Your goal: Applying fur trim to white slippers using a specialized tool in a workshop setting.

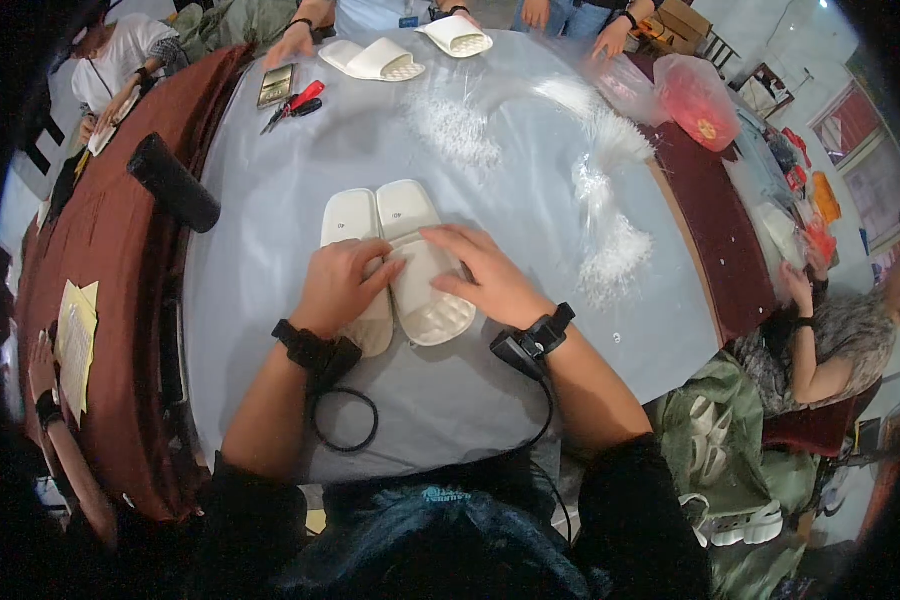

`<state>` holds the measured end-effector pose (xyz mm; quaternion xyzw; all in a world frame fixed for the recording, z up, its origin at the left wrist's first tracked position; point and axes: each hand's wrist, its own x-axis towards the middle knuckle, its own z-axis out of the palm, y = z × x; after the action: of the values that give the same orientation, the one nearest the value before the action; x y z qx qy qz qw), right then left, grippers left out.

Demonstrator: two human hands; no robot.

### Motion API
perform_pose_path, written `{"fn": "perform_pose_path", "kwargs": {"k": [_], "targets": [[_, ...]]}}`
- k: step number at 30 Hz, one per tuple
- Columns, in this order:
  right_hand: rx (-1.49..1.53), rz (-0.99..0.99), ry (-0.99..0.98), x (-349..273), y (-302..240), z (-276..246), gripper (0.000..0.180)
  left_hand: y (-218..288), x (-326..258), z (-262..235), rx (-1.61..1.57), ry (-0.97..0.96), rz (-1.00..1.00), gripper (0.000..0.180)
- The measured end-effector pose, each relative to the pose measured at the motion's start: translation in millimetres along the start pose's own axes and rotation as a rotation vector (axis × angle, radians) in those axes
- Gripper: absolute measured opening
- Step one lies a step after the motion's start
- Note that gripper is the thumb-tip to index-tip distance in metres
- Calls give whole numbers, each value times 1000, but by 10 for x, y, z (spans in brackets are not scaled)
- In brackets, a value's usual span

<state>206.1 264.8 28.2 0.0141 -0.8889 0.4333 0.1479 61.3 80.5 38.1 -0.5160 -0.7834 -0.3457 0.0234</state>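
A pair of cream slide slippers lies side by side on the table in front of me, soles down. My left hand (345, 285) is closed round the strap of the left slipper (349, 212), its thumb and forefinger reaching toward the gap between the two. Across the strap of the right slipper (436, 318) rests my right hand (490, 270), fingers on top and thumb at the strap's edge. Palms and knuckles hide most of the left strap. Both wrists wear black bands with small devices, and a dark cable hangs from each.
White plastic fasteners (610, 240) lie scattered in heaps to the right and far middle. Another slipper pair (375, 60), red-handled cutters (295, 105) and a small scale (277, 87) sit at the far side. A black cylinder (174, 183) stands left. Other people work around the table.
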Motion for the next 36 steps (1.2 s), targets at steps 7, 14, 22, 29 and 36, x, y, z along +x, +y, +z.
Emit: {"fn": "perform_pose_path", "kwargs": {"k": [7, 14, 22, 29, 36], "targets": [[-391, -14, 280, -104, 11, -257, 33, -39, -26, 8, 27, -3, -16, 23], [-1142, 321, 388, -295, 259, -720, 15, -41, -20, 47, -12, 64, 26, 22], [-1197, 375, 281, -401, 472, -772, 9, 21, -7, 19, 5, 4, -53, 22], [-1171, 349, 237, -350, 468, -748, 10, -36, -43, -15, -19, -2, -35, 24], [-1133, 307, 234, -426, 407, -836, 10, -22, -62, -34, -13, -25, -21, 24]]}}
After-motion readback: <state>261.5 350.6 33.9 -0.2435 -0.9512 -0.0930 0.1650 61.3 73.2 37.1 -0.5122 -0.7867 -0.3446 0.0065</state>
